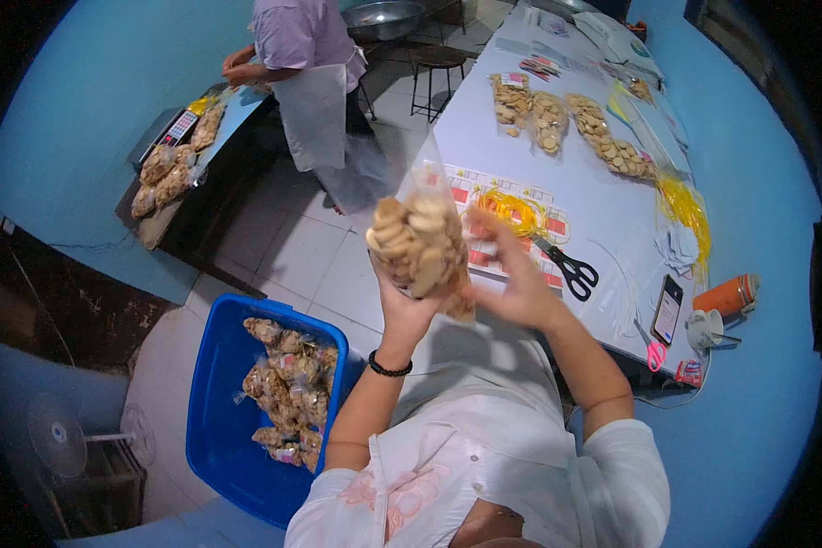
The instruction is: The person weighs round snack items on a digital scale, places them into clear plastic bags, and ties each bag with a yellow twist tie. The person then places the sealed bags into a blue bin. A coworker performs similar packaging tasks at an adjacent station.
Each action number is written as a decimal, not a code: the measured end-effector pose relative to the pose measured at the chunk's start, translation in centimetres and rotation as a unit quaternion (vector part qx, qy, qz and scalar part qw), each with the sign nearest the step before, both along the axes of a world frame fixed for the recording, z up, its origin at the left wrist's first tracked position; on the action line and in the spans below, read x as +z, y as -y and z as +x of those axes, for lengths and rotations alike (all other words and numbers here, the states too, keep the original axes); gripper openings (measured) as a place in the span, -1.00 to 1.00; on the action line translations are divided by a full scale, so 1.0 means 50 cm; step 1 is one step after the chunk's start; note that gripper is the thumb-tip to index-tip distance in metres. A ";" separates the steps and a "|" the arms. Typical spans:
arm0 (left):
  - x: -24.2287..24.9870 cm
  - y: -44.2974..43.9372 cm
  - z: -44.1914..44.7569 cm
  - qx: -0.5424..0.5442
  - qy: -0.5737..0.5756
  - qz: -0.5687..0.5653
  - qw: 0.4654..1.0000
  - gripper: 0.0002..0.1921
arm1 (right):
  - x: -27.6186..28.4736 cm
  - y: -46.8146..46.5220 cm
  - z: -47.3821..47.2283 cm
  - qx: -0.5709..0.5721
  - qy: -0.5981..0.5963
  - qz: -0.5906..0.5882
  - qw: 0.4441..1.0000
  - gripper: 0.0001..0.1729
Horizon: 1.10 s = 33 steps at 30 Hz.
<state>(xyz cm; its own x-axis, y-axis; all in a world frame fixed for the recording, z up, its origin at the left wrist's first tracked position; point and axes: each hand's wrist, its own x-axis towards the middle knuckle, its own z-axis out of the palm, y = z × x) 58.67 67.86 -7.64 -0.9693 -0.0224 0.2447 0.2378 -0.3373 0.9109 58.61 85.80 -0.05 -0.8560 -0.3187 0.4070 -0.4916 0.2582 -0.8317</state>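
My left hand (411, 308) grips a clear plastic bag of round, pale crackers (421, 240) from below, holding it up in front of my body. The unfilled top of the bag stands upright above the crackers. Beside it on the right, my right hand (510, 274) is blurred, its fingers spread apart and near the bag's side; whether it touches the bag is not plain. Behind that hand on the white table (472, 130) lie a coil of yellow plastic ties (514, 211), sheets of printed labels (462, 181) and black-handled scissors (568, 266).
A blue bin (205, 411) with several packed bags (288, 383) stands at my left. More filled bags (548, 120) lie farther up the table. A phone (667, 312), pink scissors (655, 356), a mug (704, 329) and an orange flask (726, 294) sit at right. A co-worker (301, 75) stands by a side counter.
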 end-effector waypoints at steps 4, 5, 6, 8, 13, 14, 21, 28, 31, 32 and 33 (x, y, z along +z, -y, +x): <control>0.035 -0.024 0.026 0.048 -0.109 -0.164 0.979 0.26 | -0.085 0.051 0.036 0.019 0.105 -0.087 0.990 0.17; 0.042 -0.018 0.030 0.051 -0.140 -0.190 0.970 0.30 | -0.099 0.048 0.035 0.010 0.135 -0.112 0.984 0.25; 0.047 -0.003 0.032 0.042 -0.163 -0.223 0.960 0.33 | -0.112 0.047 0.035 -0.047 0.156 -0.071 0.984 0.32; 0.051 0.040 0.022 -0.045 -0.105 -0.177 0.978 0.46 | -0.132 0.033 0.037 -0.034 0.086 -0.019 0.996 0.34; 0.001 0.096 0.017 -0.151 -0.166 -0.269 0.937 0.43 | -0.195 0.043 0.027 0.033 -0.096 0.113 0.988 0.15; -0.016 0.096 0.026 -0.126 -0.159 -0.249 0.947 0.43 | -0.210 0.052 0.023 0.094 -0.068 0.138 0.984 0.06; -0.168 0.128 0.113 -0.093 -0.074 -0.293 0.949 0.37 | -0.272 0.073 0.045 0.174 -0.034 0.127 0.976 0.01; -0.194 0.162 0.128 -0.123 -0.022 -0.260 0.957 0.31 | -0.212 0.061 0.034 0.220 0.096 0.099 0.966 -0.12; -0.151 0.153 0.082 -0.159 -0.081 -0.271 0.946 0.16 | -0.168 0.078 0.034 0.199 -0.041 0.099 0.974 -0.59; -0.140 0.147 0.057 -0.169 -0.142 -0.353 0.909 0.10 | -0.156 0.088 0.035 0.195 -0.096 0.104 0.971 -0.67; -0.131 0.140 0.038 -0.170 -0.202 -0.436 0.860 0.05 | -0.148 0.094 0.035 0.194 -0.150 0.115 0.963 -0.76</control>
<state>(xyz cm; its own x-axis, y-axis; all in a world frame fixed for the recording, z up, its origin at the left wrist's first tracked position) 60.55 60.85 -14.20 -0.7151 0.6091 0.3429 0.6170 0.3195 0.7192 60.38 81.09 -7.45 -0.5089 -0.7024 0.4977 -0.7975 0.1670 -0.5797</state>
